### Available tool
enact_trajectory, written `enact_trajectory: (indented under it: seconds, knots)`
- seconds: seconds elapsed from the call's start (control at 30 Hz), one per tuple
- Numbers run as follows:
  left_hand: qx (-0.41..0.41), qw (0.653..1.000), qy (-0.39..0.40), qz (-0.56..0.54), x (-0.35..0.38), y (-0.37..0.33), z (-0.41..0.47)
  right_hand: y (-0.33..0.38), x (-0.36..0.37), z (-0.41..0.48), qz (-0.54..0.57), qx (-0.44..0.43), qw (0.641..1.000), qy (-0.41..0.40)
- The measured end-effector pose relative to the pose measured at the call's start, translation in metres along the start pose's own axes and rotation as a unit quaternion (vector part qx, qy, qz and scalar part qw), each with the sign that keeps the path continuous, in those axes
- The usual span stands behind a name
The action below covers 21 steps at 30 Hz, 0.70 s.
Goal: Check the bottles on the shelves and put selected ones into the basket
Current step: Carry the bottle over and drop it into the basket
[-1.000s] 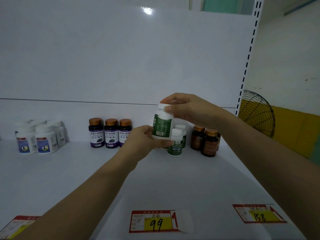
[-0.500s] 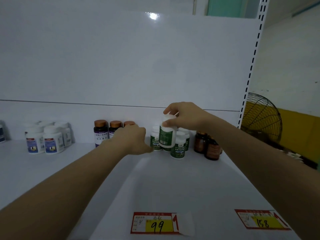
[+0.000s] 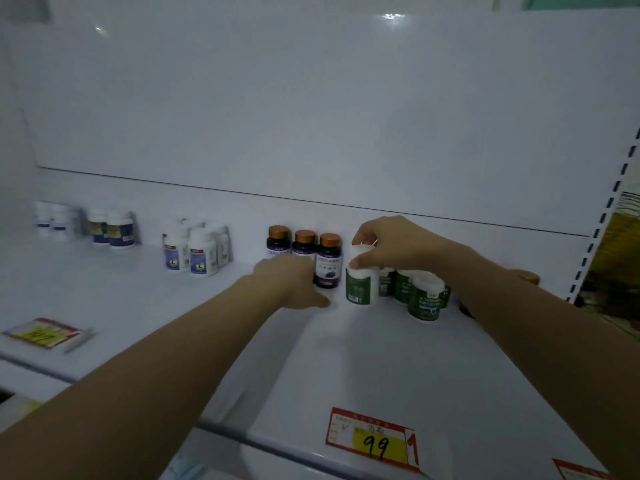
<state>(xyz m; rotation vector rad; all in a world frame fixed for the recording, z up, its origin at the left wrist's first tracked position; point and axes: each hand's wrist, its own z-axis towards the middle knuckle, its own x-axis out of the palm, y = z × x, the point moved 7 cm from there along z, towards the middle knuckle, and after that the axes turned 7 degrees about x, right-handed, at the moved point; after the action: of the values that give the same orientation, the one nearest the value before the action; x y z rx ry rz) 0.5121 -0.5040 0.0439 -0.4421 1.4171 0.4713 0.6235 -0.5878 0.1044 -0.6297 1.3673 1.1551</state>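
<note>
While the right hand (image 3: 398,249) holds the green-labelled bottle (image 3: 360,285) by its white cap, fingers (image 3: 363,233) curled round the top, the bottle stands upright at the left edge of a cluster of matching bottles (image 3: 424,303) on the white shelf (image 3: 346,358). Whether its base touches the shelf cannot be told. The basket is not in view.

It looks like a small plastic pill bottle, so it is probably light, stiff and not fragile. The smooth wall and glossy label may be a little slippery. The cap hold should carry it if the cap is screwed tight, but a grip round the labelled body would be surer.

The left hand (image 3: 291,280) reaches to the dark bottles with copper caps (image 3: 329,268) just to the left. Its back faces the camera and hides the fingers, so whether they are spread or closed cannot be told.

The bottle's label carries pale print and a barcode-like patch near the bottom, too small to read. A red-bordered price tag (image 3: 372,439) at the shelf front reads "99" on yellow, with small characters above it that are illegible.
</note>
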Motion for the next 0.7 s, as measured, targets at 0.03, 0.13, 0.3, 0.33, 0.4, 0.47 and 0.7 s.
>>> enact_trajectory:
  seconds: [0.03, 0.13, 0.3, 0.33, 0.4, 0.47, 0.7]
  knots:
    - [-0.009, 1.000, -0.006, -0.002, -0.004, 0.010, -0.005, 0.012, 0.002, 0.005, 0.004, -0.013, 1.000, 0.000]
    - [-0.044, 0.999, -0.007, 0.003, -0.017, 0.044, -0.026, 0.055, 0.009, 0.019, 0.025, -0.051, 0.998, 0.002]
    - [-0.116, 0.993, -0.018, -0.004, -0.032, 0.131, -0.094, 0.155, 0.032, 0.040, 0.058, -0.120, 0.991, 0.020]
    - [-0.133, 0.991, -0.022, -0.002, -0.035, 0.152, -0.112, 0.178, 0.038, 0.044, 0.074, -0.132, 0.988, 0.027]
    - [-0.182, 0.983, -0.032, 0.011, -0.044, 0.198, -0.151, 0.230, 0.052, 0.051, 0.093, -0.159, 0.982, 0.037]
    - [-0.236, 0.971, -0.036, 0.018, -0.052, 0.242, -0.193, 0.288, 0.066, 0.056, 0.103, -0.193, 0.975, 0.045]
    - [-0.381, 0.924, -0.010, 0.029, -0.049, 0.385, -0.327, 0.490, 0.132, 0.046, 0.162, -0.309, 0.931, 0.104]
